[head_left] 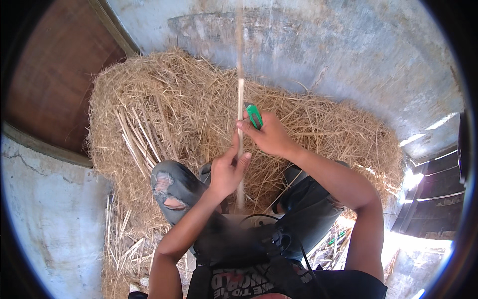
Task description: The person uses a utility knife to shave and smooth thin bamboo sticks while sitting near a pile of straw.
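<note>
A long, thin, pale stick [241, 99] stands upright in the picture, in front of my chest. My left hand [226, 172] is closed around its lower part, thumb pointing up. Just above and to the right, my right hand [271, 135] grips a green utility knife [254, 116], its tip close beside the stick. The right thumb presses against the stick too. Both ends of the stick are blurred, and a brownish blurred strip continues above its pale stretch.
A big heap of dry straw [189, 94] lies before me against a worn grey-blue wall [323, 45]. Several pale sticks [137, 139] rest on it by my left knee [172, 184]. More cut stalks [127, 244] lie at lower left. A brown panel [59, 74] stands at upper left.
</note>
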A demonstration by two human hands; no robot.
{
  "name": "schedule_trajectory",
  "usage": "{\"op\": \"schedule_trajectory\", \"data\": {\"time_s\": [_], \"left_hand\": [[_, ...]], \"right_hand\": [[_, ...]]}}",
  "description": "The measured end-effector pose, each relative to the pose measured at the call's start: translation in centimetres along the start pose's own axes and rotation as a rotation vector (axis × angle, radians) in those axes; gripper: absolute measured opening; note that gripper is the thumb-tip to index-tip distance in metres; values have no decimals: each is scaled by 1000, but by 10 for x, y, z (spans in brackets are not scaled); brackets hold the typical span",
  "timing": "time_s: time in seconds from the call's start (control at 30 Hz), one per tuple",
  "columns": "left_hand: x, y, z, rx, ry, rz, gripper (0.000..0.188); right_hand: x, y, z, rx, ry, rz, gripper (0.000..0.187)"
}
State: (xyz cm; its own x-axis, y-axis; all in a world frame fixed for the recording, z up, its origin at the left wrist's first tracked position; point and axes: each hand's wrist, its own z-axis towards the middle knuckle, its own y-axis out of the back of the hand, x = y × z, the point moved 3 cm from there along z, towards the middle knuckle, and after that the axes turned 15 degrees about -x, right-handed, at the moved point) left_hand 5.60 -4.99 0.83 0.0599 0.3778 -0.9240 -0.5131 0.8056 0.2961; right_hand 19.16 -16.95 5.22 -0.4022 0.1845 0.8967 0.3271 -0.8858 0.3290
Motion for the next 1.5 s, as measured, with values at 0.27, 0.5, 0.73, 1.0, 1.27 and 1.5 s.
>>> {"op": "schedule_trajectory", "data": {"time_s": [0.27, 0.5, 0.73, 1.0, 1.27, 1.5], "left_hand": [[-82, 65, -2, -252, -699, 321, 42], [-138, 111, -11, -188, -684, 626, 51], [-47, 108, -28, 314, 226, 236, 40], [-9, 56, -58, 421, 750, -400, 53], [61, 3, -109, 869, 505, 172, 80], [78, -30, -99, 722, 55, 638, 94]], "right_hand": [[-15, 42, 17, 9, 291, -446, 17], [0, 50, 12, 12, 451, -526, 29], [9, 74, 25, -204, 445, -516, 30], [7, 63, 11, -110, 355, -778, 22], [-1, 54, 16, 25, 211, -738, 22], [-3, 67, 13, -8, 178, -684, 27]]}}
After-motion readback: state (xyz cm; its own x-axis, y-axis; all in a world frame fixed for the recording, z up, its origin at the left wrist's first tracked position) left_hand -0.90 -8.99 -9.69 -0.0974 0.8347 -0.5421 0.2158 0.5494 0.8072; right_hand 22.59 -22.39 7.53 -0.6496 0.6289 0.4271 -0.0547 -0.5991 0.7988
